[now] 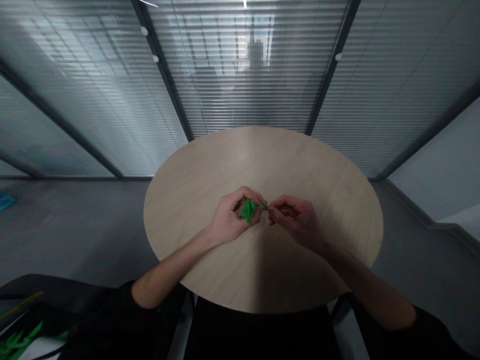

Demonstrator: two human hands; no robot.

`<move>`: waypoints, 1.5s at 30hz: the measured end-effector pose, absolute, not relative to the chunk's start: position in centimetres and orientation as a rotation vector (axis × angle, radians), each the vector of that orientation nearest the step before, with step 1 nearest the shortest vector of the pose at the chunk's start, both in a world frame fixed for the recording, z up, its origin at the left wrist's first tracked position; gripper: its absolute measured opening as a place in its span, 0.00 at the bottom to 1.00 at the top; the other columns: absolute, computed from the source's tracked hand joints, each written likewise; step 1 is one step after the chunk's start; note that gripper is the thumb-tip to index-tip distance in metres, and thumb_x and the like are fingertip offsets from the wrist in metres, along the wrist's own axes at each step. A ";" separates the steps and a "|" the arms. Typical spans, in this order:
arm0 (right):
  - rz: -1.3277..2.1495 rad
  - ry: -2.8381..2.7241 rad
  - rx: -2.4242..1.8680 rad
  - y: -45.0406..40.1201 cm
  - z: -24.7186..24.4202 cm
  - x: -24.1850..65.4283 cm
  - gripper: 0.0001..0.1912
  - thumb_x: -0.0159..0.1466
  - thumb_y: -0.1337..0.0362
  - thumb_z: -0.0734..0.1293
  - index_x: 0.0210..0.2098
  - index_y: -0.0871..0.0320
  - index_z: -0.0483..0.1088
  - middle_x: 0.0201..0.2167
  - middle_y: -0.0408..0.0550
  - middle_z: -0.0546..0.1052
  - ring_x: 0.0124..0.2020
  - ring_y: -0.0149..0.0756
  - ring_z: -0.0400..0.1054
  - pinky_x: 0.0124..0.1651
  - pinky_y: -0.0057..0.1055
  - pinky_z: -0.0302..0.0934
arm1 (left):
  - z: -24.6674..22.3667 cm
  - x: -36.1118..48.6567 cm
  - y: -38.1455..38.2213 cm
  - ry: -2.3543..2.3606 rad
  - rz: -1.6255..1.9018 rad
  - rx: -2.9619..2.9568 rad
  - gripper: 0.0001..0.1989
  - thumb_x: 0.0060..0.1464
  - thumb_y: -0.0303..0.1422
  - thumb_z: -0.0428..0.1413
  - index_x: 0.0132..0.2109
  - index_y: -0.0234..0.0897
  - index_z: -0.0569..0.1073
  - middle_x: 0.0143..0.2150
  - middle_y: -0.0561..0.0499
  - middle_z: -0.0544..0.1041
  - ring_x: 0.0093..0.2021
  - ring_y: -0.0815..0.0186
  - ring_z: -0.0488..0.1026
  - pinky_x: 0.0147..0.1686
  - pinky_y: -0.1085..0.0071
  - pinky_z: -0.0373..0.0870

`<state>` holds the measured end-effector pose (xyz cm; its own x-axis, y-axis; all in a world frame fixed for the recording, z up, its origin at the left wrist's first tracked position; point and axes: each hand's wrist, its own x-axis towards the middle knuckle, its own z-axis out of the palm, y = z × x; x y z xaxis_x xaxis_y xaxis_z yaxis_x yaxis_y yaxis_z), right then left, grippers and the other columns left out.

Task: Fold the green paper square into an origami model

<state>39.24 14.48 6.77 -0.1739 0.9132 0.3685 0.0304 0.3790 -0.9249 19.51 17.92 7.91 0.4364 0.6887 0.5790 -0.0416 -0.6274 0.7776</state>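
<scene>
Green folded paper (248, 211) sits up between both hands, well above the tabletop. Why is it held that way?

Left hand (227, 219) cups its wide middle, with the fingers (255, 194) curling over the top. That seems to steady the paper from behind and below, leaving its narrow point sticking out to the other side.

And the other hand?

Right hand (296, 220) comes in from the opposite side. Its thumb and first finger (270, 210) look pinched together on that thin point, so both hands are closed on the paper, nearly touching, with only the point between them.

Anything hard to make out?

Yes. Fingers cover much of the paper, so I can't follow its folds or full shape, and the very tip is lost in the right-hand pinch.

What's around them?

A round wooden table (262, 150) lies beneath the hands, with slatted blinds (247, 95) beyond it. At lower left, cut off by the frame, what looks like a black bag (48, 300) holds green paper pieces (15, 342), too dark and cropped to count.
</scene>
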 end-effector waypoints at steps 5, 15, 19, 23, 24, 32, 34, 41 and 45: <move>0.996 -1.578 -0.909 14.5 6.5 39.4 0.12 0.66 0.56 0.72 0.34 0.59 0.75 0.25 0.43 0.77 0.24 0.28 0.74 0.28 0.23 0.70 | 7.8 19.5 18.0 0.534 1.202 1.945 0.06 0.57 0.26 0.62 0.40 0.36 0.71 0.42 0.46 0.81 0.37 0.69 0.79 0.36 0.75 0.75; 1.006 -1.529 -0.919 14.6 6.5 39.2 0.14 0.64 0.52 0.73 0.32 0.58 0.76 0.24 0.43 0.77 0.23 0.29 0.73 0.28 0.25 0.73 | 7.8 19.2 18.2 0.554 1.218 2.084 0.07 0.59 0.26 0.61 0.44 0.37 0.72 0.44 0.45 0.81 0.41 0.66 0.80 0.40 0.70 0.77; 0.973 -1.480 -0.905 14.6 6.7 39.2 0.13 0.64 0.54 0.73 0.32 0.57 0.74 0.23 0.42 0.76 0.23 0.28 0.72 0.28 0.25 0.73 | 8.0 19.0 18.6 0.550 1.409 2.262 0.11 0.59 0.28 0.64 0.48 0.38 0.74 0.47 0.45 0.79 0.48 0.62 0.77 0.49 0.63 0.76; 0.979 -1.479 -0.909 14.6 6.6 39.2 0.14 0.64 0.53 0.72 0.32 0.57 0.73 0.24 0.41 0.75 0.23 0.28 0.72 0.28 0.24 0.73 | 8.1 19.0 18.8 0.554 1.498 2.359 0.11 0.61 0.28 0.64 0.50 0.39 0.75 0.47 0.45 0.77 0.49 0.62 0.76 0.49 0.61 0.76; 0.993 -1.480 -0.912 14.6 6.5 39.2 0.14 0.64 0.53 0.72 0.32 0.57 0.72 0.24 0.41 0.74 0.23 0.28 0.72 0.28 0.25 0.73 | 8.1 19.0 18.8 0.546 1.493 2.357 0.10 0.61 0.28 0.63 0.49 0.38 0.76 0.46 0.45 0.78 0.48 0.62 0.76 0.48 0.62 0.76; 1.070 -1.546 -0.897 14.6 6.4 39.3 0.16 0.67 0.51 0.70 0.34 0.58 0.73 0.25 0.40 0.72 0.24 0.27 0.69 0.29 0.26 0.74 | 8.1 19.1 18.4 0.518 1.508 2.363 0.08 0.61 0.27 0.63 0.48 0.38 0.77 0.47 0.45 0.78 0.48 0.64 0.77 0.48 0.64 0.78; 1.065 -1.557 -0.891 14.6 6.5 39.3 0.16 0.68 0.52 0.70 0.33 0.58 0.73 0.24 0.40 0.72 0.24 0.27 0.69 0.29 0.25 0.74 | 8.1 19.1 18.3 0.524 1.509 2.372 0.08 0.62 0.27 0.63 0.48 0.39 0.77 0.48 0.46 0.78 0.48 0.63 0.77 0.48 0.63 0.78; 1.048 -1.545 -0.899 14.4 6.7 39.3 0.16 0.67 0.52 0.71 0.32 0.59 0.74 0.23 0.40 0.72 0.22 0.27 0.69 0.27 0.25 0.73 | 7.7 18.9 18.4 0.518 1.512 2.405 0.10 0.61 0.27 0.62 0.50 0.39 0.76 0.49 0.45 0.77 0.49 0.62 0.77 0.48 0.62 0.79; 1.030 -1.565 -0.873 14.5 6.6 39.2 0.16 0.67 0.52 0.70 0.33 0.58 0.73 0.24 0.39 0.71 0.23 0.26 0.69 0.26 0.23 0.72 | 7.5 18.9 18.3 0.499 1.512 2.450 0.13 0.61 0.25 0.62 0.51 0.41 0.76 0.50 0.45 0.77 0.50 0.61 0.77 0.49 0.61 0.79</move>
